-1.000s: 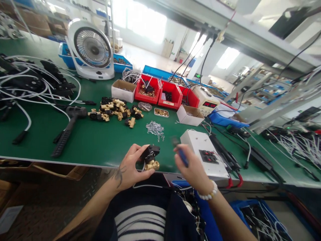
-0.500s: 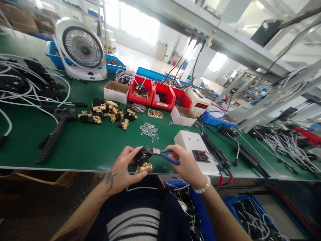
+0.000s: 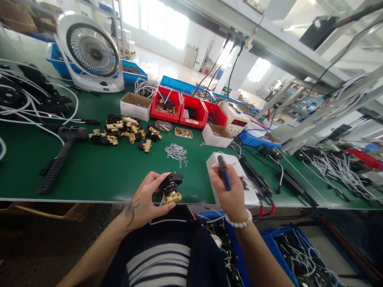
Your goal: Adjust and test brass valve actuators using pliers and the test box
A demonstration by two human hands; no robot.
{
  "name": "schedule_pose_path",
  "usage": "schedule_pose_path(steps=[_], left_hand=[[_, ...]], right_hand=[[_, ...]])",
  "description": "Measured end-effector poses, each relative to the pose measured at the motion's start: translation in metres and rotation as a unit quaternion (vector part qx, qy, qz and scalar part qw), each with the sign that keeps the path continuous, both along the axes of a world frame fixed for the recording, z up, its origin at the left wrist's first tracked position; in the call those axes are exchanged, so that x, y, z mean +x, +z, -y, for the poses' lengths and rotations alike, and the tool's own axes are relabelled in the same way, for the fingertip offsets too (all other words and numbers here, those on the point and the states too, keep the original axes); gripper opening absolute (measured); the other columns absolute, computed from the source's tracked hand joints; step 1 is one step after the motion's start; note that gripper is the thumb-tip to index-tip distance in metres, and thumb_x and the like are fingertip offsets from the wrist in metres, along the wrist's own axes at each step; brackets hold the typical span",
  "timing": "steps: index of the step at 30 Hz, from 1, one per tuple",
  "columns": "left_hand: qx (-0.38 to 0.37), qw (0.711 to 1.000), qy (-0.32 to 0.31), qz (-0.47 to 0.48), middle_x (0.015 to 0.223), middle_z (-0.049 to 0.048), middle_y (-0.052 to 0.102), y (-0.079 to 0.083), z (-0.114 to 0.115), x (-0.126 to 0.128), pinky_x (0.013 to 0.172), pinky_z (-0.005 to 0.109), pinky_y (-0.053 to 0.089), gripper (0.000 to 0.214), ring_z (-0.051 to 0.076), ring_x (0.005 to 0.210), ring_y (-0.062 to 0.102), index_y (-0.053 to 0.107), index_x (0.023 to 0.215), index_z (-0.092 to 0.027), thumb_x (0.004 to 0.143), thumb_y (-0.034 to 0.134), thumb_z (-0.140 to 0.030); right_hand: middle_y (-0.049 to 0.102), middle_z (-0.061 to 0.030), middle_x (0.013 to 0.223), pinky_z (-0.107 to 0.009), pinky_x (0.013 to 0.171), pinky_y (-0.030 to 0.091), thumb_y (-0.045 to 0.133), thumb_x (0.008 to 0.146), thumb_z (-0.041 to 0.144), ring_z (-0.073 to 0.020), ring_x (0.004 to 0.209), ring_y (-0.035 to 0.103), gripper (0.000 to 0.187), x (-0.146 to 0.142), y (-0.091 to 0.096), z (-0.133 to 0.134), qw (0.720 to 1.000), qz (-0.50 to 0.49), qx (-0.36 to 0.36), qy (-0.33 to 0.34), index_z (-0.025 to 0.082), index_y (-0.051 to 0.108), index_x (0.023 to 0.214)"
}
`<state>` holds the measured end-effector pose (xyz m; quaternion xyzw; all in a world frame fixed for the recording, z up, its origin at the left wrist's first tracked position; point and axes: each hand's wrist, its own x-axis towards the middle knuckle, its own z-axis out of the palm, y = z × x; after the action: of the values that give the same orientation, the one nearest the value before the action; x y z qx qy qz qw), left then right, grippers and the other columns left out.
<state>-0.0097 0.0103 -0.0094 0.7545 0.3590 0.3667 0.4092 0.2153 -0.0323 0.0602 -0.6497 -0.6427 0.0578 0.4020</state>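
My left hand [image 3: 147, 199] is closed around a small valve assembly [image 3: 170, 188] with a black top and a brass fitting below, held at the near edge of the green table [image 3: 98, 167]. A thin white wire [image 3: 167, 220] trails from it over my lap. My right hand [image 3: 229, 191] is closed on blue-handled pliers [image 3: 224, 173], raised upright and apart from the assembly, in front of a white switch box [image 3: 239, 181].
A pile of brass and black fittings [image 3: 125, 131] and a heap of wire clips [image 3: 176, 152] lie mid-table. Behind are red bins [image 3: 179, 107], cardboard boxes [image 3: 134, 107], a white fan [image 3: 89, 52]. A black mallet [image 3: 60, 153] and cables lie left. Blue crates [image 3: 299, 255] sit below right.
The pliers were at the black top of the assembly half a second ago. My right hand has since pulled them away to the right and turned them upright. My left hand stays put.
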Motion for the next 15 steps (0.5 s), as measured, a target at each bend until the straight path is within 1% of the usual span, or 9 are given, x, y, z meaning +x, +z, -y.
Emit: schedule_pose_path(steps=[1,2,5,7,9,11,13,14,15], left_hand=[[0.0,1.0,-0.001,0.0,0.109,0.0028,0.05,0.0,0.0,0.0,0.085,0.037,0.059,0.065,0.021,0.101,0.057,0.049,0.135,-0.027,0.075,0.072,-0.032],[0.0,1.0,-0.002,-0.001,0.109,0.0029,0.05,0.001,0.0,0.0,0.086,0.037,0.059,0.065,0.021,0.101,0.057,0.049,0.135,-0.027,0.075,0.072,-0.032],[-0.002,1.0,-0.003,-0.003,0.109,0.0031,0.05,0.002,0.0,0.0,0.086,0.036,0.059,0.064,0.021,0.101,0.058,0.049,0.134,-0.026,0.074,0.072,-0.031],[-0.004,1.0,0.002,-0.003,0.109,0.0032,0.05,0.002,-0.001,0.0,0.086,0.036,0.059,0.062,0.02,0.101,0.058,0.05,0.133,-0.025,0.075,0.071,-0.032],[-0.007,1.0,0.007,-0.002,0.109,0.0031,0.05,0.001,-0.002,0.0,0.087,0.035,0.059,0.061,0.02,0.101,0.059,0.05,0.134,-0.025,0.076,0.069,-0.033],[-0.004,1.0,0.006,-0.003,0.109,0.0031,0.051,-0.001,-0.002,-0.002,0.088,0.034,0.059,0.061,0.02,0.102,0.059,0.05,0.134,-0.025,0.077,0.069,-0.036],[0.006,1.0,-0.002,-0.01,0.111,0.0029,0.052,-0.004,0.0,-0.006,0.087,0.034,0.059,0.061,0.021,0.102,0.061,0.05,0.133,-0.026,0.077,0.069,-0.041],[0.011,1.0,-0.001,-0.015,0.111,0.0022,0.053,-0.006,0.001,-0.007,0.085,0.034,0.059,0.059,0.021,0.1,0.062,0.051,0.132,-0.027,0.078,0.068,-0.045],[0.02,1.0,-0.001,-0.022,0.109,0.0006,0.053,-0.009,0.001,-0.008,0.082,0.034,0.06,0.059,0.02,0.094,0.064,0.051,0.131,-0.03,0.078,0.068,-0.049]], right_hand=[[0.058,-0.0024,0.084,-0.031,0.069,0.047,0.042,0.091,0.023,-0.0165,0.072,0.055,0.018,-0.001,-0.003,0.001,1.0,-0.003,0.013,-0.017,0.021,0.054,0.104],[0.057,-0.0025,0.083,-0.03,0.068,0.047,0.042,0.09,0.021,-0.0163,0.071,0.055,0.018,-0.002,-0.006,0.001,1.0,0.004,0.005,-0.013,0.021,0.054,0.104],[0.059,-0.0003,0.074,-0.027,0.059,0.044,0.054,0.078,0.015,-0.0148,0.062,0.053,0.015,-0.001,-0.009,0.001,0.993,0.047,-0.069,0.077,0.022,0.059,0.09],[0.06,-0.0002,0.075,-0.027,0.06,0.044,0.057,0.075,0.014,-0.0149,0.063,0.054,0.016,0.004,-0.004,-0.002,0.989,0.059,-0.088,0.107,0.022,0.061,0.087],[0.06,-0.0021,0.082,-0.029,0.067,0.047,0.052,0.083,0.017,-0.0163,0.07,0.056,0.016,0.008,0.002,-0.005,0.995,0.048,-0.057,0.071,0.022,0.058,0.096],[0.059,-0.0044,0.087,-0.033,0.072,0.048,0.038,0.093,0.02,-0.0179,0.075,0.056,0.021,0.007,0.004,-0.005,0.999,0.04,-0.017,0.014,0.021,0.053,0.108],[0.059,-0.0059,0.088,-0.034,0.073,0.049,0.028,0.096,0.018,-0.0185,0.076,0.058,0.027,-0.001,0.002,-0.001,0.998,0.068,-0.017,0.003,0.019,0.05,0.112],[0.06,-0.0052,0.086,-0.032,0.07,0.05,0.035,0.093,0.018,-0.0181,0.074,0.059,0.023,-0.005,0.0,0.002,0.995,0.094,-0.04,0.021,0.019,0.052,0.109],[0.061,-0.002,0.081,-0.029,0.065,0.05,0.052,0.086,0.022,-0.017,0.069,0.06,0.015,-0.009,-0.001,0.004,0.988,0.127,-0.069,0.051,0.021,0.056,0.101]])
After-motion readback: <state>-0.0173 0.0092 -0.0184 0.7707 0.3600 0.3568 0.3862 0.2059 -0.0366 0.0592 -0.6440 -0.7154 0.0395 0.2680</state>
